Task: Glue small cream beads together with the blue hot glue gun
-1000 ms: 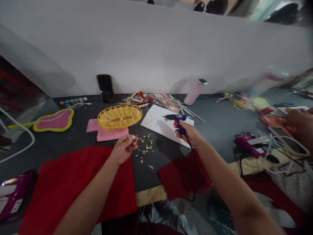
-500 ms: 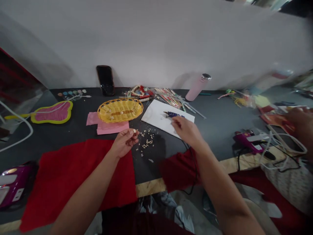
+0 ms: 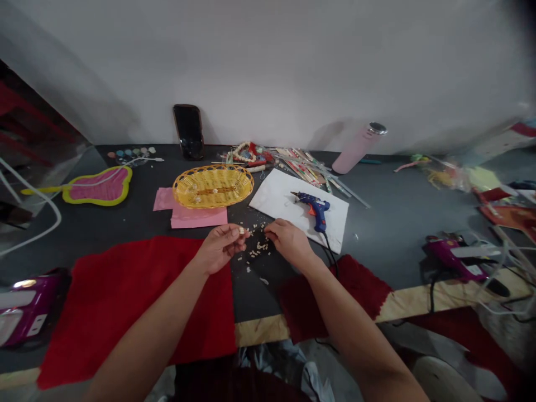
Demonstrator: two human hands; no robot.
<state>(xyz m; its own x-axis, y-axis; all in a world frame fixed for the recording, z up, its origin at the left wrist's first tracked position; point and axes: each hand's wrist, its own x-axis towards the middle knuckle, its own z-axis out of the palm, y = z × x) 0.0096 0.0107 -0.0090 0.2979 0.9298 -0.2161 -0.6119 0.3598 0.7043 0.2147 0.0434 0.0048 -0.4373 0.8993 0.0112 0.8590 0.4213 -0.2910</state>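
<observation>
My left hand [image 3: 220,247] pinches a small cream-coloured piece [image 3: 242,230] between thumb and fingertips, just in front of the yellow wicker basket [image 3: 247,196]. Beside it, my right hand [image 3: 290,241] reaches down with closed fingers to the edge of several scattered cream bits [image 3: 258,249] on the dark table. Whether anything is between the right fingertips is hidden. A blue hot glue gun [image 3: 320,216] lies on a white board [image 3: 272,192] beyond my right hand, its cord trailing toward me.
Pink sheets [image 3: 199,218] lie partly under the basket. Red cloth [image 3: 146,301] covers the near left; a darker red cloth [image 3: 364,285] is under my right forearm. Decorated sticks [image 3: 299,164], a pink bottle [image 3: 355,149] and a phone [image 3: 188,133] stand or lie along the wall.
My right hand has left the glue gun, which now rests on the board, and has moved left to the cream bits. My left hand still pinches its piece. The view has shifted slightly.
</observation>
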